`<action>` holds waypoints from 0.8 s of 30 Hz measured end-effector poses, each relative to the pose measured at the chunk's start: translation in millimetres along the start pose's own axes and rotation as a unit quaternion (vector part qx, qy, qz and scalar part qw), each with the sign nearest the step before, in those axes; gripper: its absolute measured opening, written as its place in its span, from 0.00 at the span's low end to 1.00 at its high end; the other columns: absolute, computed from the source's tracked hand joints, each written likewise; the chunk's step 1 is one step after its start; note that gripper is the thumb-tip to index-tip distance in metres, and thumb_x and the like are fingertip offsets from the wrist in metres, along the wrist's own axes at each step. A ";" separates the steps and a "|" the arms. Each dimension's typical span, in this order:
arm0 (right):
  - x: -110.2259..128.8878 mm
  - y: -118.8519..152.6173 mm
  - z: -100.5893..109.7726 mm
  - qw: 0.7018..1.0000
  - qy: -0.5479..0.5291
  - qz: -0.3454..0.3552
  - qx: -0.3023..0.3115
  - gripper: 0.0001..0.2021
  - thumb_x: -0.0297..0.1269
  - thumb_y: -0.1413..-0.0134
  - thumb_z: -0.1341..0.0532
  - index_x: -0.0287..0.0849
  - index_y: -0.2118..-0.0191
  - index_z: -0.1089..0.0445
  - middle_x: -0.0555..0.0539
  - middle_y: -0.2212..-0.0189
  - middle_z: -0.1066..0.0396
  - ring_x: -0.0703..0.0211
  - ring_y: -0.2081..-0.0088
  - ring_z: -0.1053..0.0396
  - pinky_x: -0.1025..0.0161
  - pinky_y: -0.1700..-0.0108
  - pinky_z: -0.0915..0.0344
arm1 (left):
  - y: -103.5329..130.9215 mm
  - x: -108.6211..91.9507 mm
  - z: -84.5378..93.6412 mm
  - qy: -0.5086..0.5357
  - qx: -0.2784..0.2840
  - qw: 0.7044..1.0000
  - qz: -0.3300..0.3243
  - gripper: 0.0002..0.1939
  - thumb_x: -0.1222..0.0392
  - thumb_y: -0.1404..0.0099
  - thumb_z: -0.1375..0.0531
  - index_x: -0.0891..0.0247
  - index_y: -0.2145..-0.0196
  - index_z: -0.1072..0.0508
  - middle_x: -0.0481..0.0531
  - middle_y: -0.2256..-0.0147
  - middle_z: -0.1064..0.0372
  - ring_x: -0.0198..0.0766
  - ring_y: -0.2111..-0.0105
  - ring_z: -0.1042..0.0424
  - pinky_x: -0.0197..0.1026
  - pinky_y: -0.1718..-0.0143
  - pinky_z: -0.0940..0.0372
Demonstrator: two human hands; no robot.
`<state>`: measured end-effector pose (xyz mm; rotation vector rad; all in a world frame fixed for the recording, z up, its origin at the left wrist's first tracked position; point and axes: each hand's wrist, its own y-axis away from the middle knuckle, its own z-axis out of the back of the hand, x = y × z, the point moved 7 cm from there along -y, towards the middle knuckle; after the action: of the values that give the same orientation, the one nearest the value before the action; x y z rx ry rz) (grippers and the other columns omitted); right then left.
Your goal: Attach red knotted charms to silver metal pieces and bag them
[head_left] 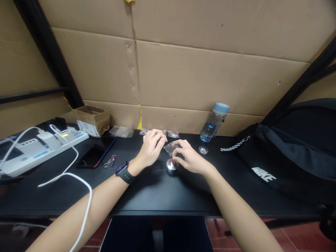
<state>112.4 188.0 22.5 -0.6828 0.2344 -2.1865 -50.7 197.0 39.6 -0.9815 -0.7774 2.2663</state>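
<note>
My right hand (pixel 189 159) pinches a small, shiny, dome-shaped metal disc (pixel 172 164) by a red spot at its edge, low over the black table. My left hand (pixel 153 145), wearing a dark watch (pixel 124 171) on its wrist, hovers to the left with fingers bent and close together; whatever is at its fingertips is hidden. Between the hands lies a clear plastic bag (pixel 169 148). Behind them are small clear packets (pixel 173 134) along the cardboard wall. A second shiny round disc (pixel 203 150) rests to the right of my right hand.
A bottle with a blue lid (pixel 221 108) stands at the back right, beside a black bag (pixel 288 157). Leftward are a keychain (pixel 112 161), a dark tablet (pixel 97 152), a small cardboard box (pixel 93 120) and a white power strip (pixel 44 150). A white cable (pixel 88 210) crosses my left forearm.
</note>
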 end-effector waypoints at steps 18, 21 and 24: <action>-48.6 13.6 12.0 0.995 0.058 -0.061 0.050 0.05 0.31 0.42 0.35 0.44 0.68 0.24 0.43 0.51 0.31 0.47 0.47 0.35 0.45 0.43 0.36 | 8.6 26.9 -40.4 -0.051 0.213 0.972 -0.083 0.08 0.57 0.31 0.41 0.54 0.59 0.21 0.52 0.57 0.25 0.46 0.50 0.31 0.51 0.48 0.41; -59.9 16.0 17.5 0.994 0.061 -0.084 0.043 0.04 0.33 0.43 0.34 0.44 0.69 0.23 0.42 0.50 0.31 0.45 0.46 0.35 0.45 0.43 0.36 | -1.6 15.7 -8.8 0.019 0.162 0.985 -0.055 0.10 0.58 0.31 0.44 0.57 0.54 0.26 0.54 0.53 0.27 0.46 0.50 0.29 0.52 0.47 0.37; -65.3 15.0 24.7 0.996 0.036 -0.080 0.019 0.04 0.36 0.41 0.35 0.44 0.66 0.23 0.42 0.51 0.30 0.48 0.48 0.33 0.47 0.43 0.36 | 10.6 -28.2 32.2 0.147 0.075 0.986 -0.026 0.16 0.55 0.28 0.47 0.53 0.44 0.36 0.57 0.45 0.32 0.45 0.52 0.26 0.51 0.51 0.31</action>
<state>169.8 229.1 11.6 -0.6215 0.1800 -2.3648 -61.8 161.6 63.5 -1.1733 -0.4938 2.0396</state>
